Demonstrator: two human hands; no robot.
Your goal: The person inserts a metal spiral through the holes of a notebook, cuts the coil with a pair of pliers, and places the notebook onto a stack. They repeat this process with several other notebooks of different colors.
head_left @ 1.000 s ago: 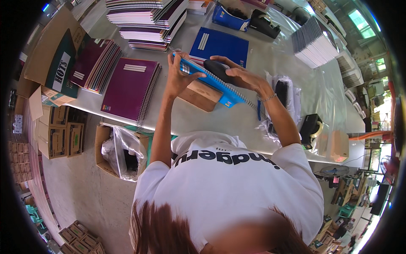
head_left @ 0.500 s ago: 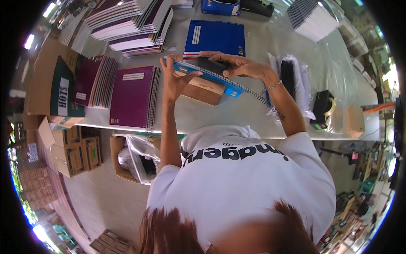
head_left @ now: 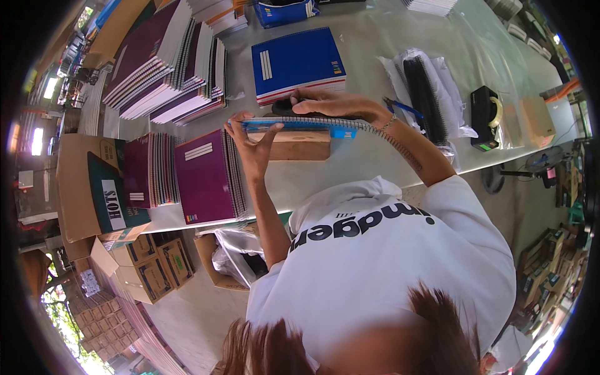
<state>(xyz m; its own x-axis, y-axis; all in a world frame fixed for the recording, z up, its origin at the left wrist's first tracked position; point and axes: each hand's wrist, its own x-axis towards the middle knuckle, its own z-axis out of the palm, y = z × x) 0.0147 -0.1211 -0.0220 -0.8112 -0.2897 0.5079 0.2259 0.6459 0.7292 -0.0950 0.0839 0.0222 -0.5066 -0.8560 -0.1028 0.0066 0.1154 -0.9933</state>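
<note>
A blue notebook [head_left: 344,132] stands on its edge with the coil side up. My left hand [head_left: 253,140] grips its left end, thumb on the near side and fingers behind. Out of the right end runs a long loose dark spiral coil [head_left: 400,149], passing by my right forearm. Behind the notebook my right hand [head_left: 337,105] is closed over a black object [head_left: 285,107], mostly covered, so its kind does not show. A wooden block [head_left: 297,147] lies on the near side, close against the notebook.
Blue notebooks [head_left: 299,59] are stacked just beyond my hands. Purple notebooks [head_left: 206,178] and taller piles [head_left: 150,53] stand left, beside a cardboard box [head_left: 78,187]. Rightward lie a bundle of black coils [head_left: 425,100] in plastic, blue-handled pliers [head_left: 406,107] and a tape dispenser [head_left: 482,119].
The notebook has gone from slanting down rightward to nearly level. My right hand and the black object have shifted left along its far side. The whole view has turned somewhat.
</note>
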